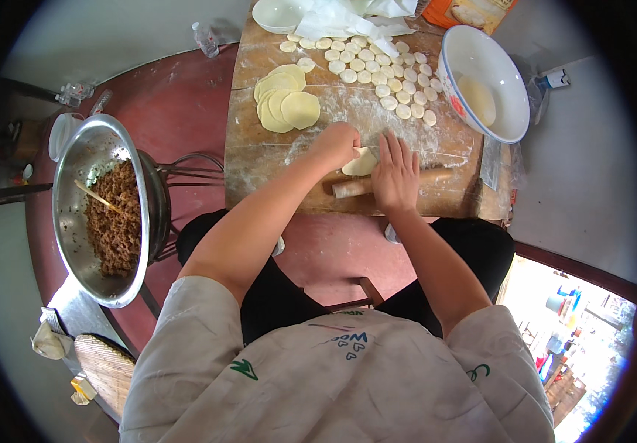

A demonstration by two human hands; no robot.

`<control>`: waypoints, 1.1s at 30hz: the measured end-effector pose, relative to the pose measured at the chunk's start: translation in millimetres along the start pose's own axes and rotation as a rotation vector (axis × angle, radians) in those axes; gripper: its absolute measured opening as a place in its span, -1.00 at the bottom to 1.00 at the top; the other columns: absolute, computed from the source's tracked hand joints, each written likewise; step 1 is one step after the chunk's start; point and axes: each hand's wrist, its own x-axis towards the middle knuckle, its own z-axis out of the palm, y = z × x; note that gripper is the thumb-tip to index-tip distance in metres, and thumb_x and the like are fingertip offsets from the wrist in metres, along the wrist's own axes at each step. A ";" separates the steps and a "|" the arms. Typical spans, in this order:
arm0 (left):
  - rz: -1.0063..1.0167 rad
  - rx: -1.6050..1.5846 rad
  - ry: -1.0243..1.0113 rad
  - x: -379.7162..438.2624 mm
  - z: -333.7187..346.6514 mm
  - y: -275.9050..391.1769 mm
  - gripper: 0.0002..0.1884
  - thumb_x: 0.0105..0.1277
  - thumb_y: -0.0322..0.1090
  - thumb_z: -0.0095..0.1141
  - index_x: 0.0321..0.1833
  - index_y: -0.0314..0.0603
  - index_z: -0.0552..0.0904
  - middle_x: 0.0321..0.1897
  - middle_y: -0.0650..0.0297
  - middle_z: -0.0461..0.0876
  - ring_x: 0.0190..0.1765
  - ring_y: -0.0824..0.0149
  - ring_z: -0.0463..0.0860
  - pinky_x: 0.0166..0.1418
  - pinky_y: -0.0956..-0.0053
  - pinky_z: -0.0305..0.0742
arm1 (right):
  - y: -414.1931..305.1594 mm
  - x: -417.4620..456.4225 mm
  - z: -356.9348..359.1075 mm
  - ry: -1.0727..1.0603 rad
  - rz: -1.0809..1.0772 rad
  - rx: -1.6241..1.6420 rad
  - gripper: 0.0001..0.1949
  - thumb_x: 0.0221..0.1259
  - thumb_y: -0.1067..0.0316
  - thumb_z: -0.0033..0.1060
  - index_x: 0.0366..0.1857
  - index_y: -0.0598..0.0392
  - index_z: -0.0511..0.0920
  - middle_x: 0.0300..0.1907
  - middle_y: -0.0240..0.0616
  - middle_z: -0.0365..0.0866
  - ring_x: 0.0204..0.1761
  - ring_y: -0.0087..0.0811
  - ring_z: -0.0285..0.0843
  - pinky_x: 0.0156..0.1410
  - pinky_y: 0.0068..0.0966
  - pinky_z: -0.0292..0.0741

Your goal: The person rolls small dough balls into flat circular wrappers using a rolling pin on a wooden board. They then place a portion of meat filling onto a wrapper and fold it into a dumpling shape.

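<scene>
On a floured wooden board (274,149), my left hand (337,145) pinches the far edge of a small flattened dough wrapper (359,164). My right hand (397,176) lies palm down, fingers extended, over a wooden rolling pin (351,189) just on the near side of that wrapper. Part of the pin is hidden under the palm. Left of my left hand is an overlapping pile of rolled wrappers (300,111). Several small round dough pieces (372,66) are spread over the far part of the board.
A white enamel basin (509,83) stands at the board's right, near a flat metal blade (490,163). At left, a steel bowl (144,221) holds brown filling (110,232) with a stick. A white bowl (277,16) and plastic sheeting (346,27) lie at the far edge.
</scene>
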 end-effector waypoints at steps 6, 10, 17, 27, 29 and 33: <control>-0.002 0.199 0.064 -0.6 3.1 12.8 -0.85 0.22 -0.30 0.37 -0.26 -0.22 0.78 -0.20 -0.02 0.76 -0.07 -0.10 0.74 0.01 0.02 0.62 | -13.3 72.5 17.3 0.080 0.092 -0.017 -0.38 0.45 0.29 -0.07 0.61 -0.06 0.26 0.63 -0.31 0.28 0.68 -0.24 0.12 0.75 -0.01 -0.02; 0.110 0.170 0.159 -0.1 6.7 8.4 -0.82 0.22 -0.30 0.39 -0.27 -0.28 0.76 -0.28 -0.05 0.75 -0.10 -0.13 0.73 0.01 0.03 0.61 | -11.6 51.0 20.2 0.052 0.043 0.110 -0.41 0.46 0.31 -0.06 0.59 -0.06 0.29 0.63 -0.32 0.29 0.68 -0.22 0.14 0.75 0.03 -0.03; 0.019 0.078 -0.016 -2.1 -11.7 -2.9 -0.85 0.23 -0.34 0.38 -0.28 -0.30 0.76 -0.35 -0.06 0.74 -0.18 -0.13 0.74 -0.02 0.06 0.63 | -4.6 0.5 6.4 -0.007 -0.035 0.067 -0.38 0.38 0.38 -0.05 0.57 -0.13 0.31 0.64 -0.34 0.27 0.68 -0.23 0.14 0.75 0.05 -0.02; 0.165 0.121 0.149 3.3 5.8 -13.5 -0.88 0.21 -0.41 0.38 -0.28 -0.31 0.74 -0.26 -0.04 0.75 -0.13 -0.10 0.74 0.00 0.10 0.62 | -13.7 28.7 12.0 0.030 -0.058 0.115 -0.35 0.39 0.33 0.01 0.61 -0.09 0.26 0.62 -0.31 0.28 0.66 -0.22 0.15 0.74 0.03 -0.01; 0.079 0.019 0.092 0.3 -4.7 -9.7 -0.88 0.21 -0.41 0.38 -0.29 -0.31 0.74 -0.27 -0.04 0.74 -0.16 -0.07 0.74 -0.03 0.12 0.62 | -4.8 -21.2 -0.2 -0.037 -0.103 0.156 -0.36 0.38 0.31 0.02 0.59 -0.07 0.28 0.62 -0.30 0.29 0.65 -0.20 0.19 0.73 0.05 0.02; -0.260 -0.076 -0.141 0.0 -22.3 0.9 -0.92 0.21 -0.43 0.35 -0.29 -0.27 0.77 -0.24 -0.05 0.77 -0.06 -0.10 0.76 0.03 0.08 0.66 | -4.4 -33.1 -0.9 -0.018 -0.059 0.121 -0.33 0.33 0.37 -0.02 0.60 -0.09 0.28 0.62 -0.30 0.31 0.65 -0.20 0.20 0.72 0.06 0.03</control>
